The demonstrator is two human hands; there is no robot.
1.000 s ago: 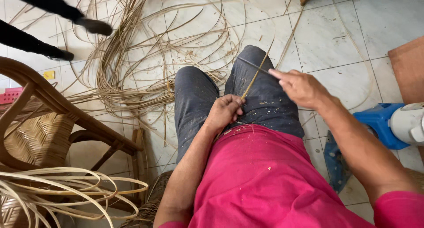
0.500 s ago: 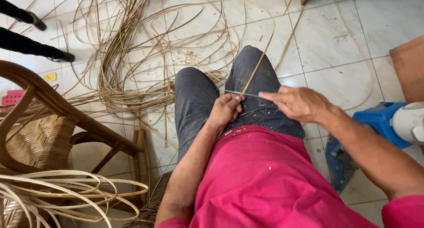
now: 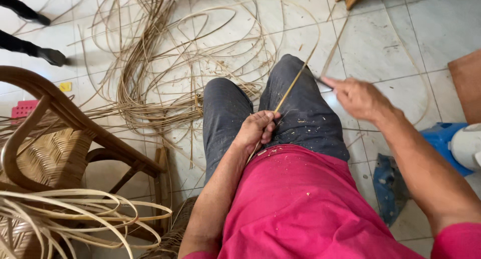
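Head view: a thin cane strip (image 3: 293, 86) is pinched in the left hand (image 3: 256, 131), fist closed on it over the lap, on the grey trousers (image 3: 225, 113). From there the strip runs up and away across the right knee toward the floor. The right hand (image 3: 358, 96) is raised beside that knee, fingers closed around a small dark tool; the tool is blurred, so its type cannot be told. Loose cane coils (image 3: 165, 68) are spread on the tiled floor (image 3: 431, 33) ahead. A woven-seat wooden chair (image 3: 55, 138) is seen at the left.
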